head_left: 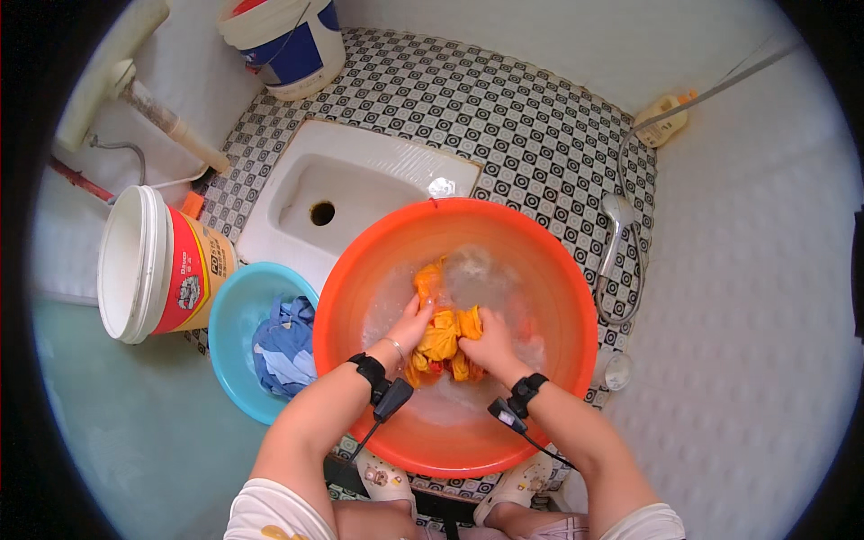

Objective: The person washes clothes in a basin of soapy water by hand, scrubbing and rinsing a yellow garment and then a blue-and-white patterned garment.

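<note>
A large orange basin (pixel 558 270) holds cloudy, sudsy water. Bunched up in the middle of it is a wet yellow garment (pixel 440 337) with a few red patches. My left hand (pixel 408 329) grips the cloth at its left side, fingers partly behind the folds. At the right side my right hand (pixel 490 345) is closed on another bunched part of the same garment. Both hands are just at the water's surface, close together. Part of the cloth is under water, so its full shape is hidden.
A light-blue basin (pixel 232 335) with blue clothes (pixel 286 351) stands left, beside a white-and-red bucket (pixel 135 261). Behind is a squat toilet (pixel 297 153). A shower head (pixel 616 216) with its hose, and a bottle (pixel 661 121), lie right. Another bucket (pixel 292 54) stands far back.
</note>
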Tool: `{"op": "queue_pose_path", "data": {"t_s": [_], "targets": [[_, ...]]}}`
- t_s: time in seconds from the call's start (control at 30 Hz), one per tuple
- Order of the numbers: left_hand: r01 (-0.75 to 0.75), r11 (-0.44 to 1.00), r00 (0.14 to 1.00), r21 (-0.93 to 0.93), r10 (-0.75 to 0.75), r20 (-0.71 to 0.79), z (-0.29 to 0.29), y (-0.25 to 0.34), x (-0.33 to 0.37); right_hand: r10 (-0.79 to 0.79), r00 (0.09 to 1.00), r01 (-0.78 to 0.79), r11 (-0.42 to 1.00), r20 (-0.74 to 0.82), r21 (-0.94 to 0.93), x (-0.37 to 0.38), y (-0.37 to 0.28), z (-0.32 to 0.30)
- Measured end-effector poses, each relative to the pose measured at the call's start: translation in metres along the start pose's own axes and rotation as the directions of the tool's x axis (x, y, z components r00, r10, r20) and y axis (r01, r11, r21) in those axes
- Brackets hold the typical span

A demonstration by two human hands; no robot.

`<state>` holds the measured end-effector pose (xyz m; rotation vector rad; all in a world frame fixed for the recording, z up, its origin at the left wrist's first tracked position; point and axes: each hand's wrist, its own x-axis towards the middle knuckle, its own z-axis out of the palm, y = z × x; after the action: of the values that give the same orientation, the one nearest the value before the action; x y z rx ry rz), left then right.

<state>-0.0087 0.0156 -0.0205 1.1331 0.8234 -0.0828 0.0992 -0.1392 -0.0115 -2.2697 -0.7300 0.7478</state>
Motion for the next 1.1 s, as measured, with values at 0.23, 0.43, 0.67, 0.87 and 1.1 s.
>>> {"op": "queue_pose_path", "data": {"t_s": [0.23,0.43,0.67,0.87,1.1], "targets": [[0.155,0.904,0.987,-0.398,-0.156,0.031,0.019,0.004,-0.025,-0.502,0.863,0.503,0.864,-0.062,-0.008,-0.026,-0.074,-0.036],[-0.027,0.985,0.998,-0.169,0.018,-0.055,0.013,0.025,-0.035,-0.562,0.826,0.56,0.816,0.028,-0.14,-0.023,-0.053,-0.047],[-0.207,0.882,0.924,0.423,0.318,-0.212,-0.019,0.075,-0.063,-0.377,0.918,0.377,0.726,0.126,-0.576,-0.02,-0.031,-0.109],[0.278,0.467,0.851,0.84,0.287,-0.441,-0.04,0.05,-0.073,0.017,0.769,0.159,0.963,0.639,-0.217,-0.026,0.013,-0.084],[-0.336,-0.047,0.838,0.941,0.441,0.321,0.011,0.033,-0.074,0.082,0.992,-0.065,0.983,0.095,-0.174,-0.022,0.047,-0.036]]}}
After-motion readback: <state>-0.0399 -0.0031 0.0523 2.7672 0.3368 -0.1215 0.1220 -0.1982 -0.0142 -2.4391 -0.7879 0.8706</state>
